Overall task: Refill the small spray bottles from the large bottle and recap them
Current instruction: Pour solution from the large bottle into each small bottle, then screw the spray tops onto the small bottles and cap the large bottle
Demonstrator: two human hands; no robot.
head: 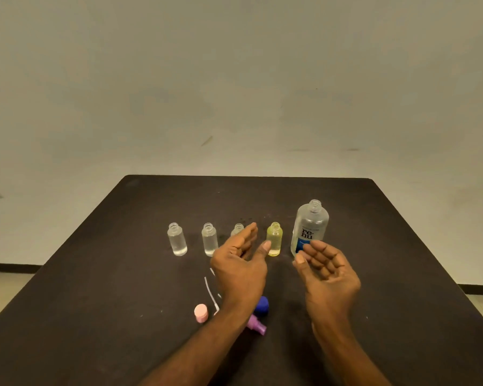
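Several small uncapped bottles stand in a row on the dark table (95,274): a clear one (177,239) at the left, a second clear one (209,239), a third (237,229) mostly hidden behind my left hand (241,263), and a yellow one (274,239). The large clear bottle (310,225) with a blue label stands uncapped at the right end. My left hand hovers open in front of the third and yellow bottles. My right hand (325,270) is open, palm up, just in front of the large bottle, holding nothing.
Spray caps lie near the front: a pink one (201,312), a dark blue one (262,305), a purple one (257,325), with white dip tubes (209,291) partly under my left forearm. A pale wall stands behind the table's far edge.
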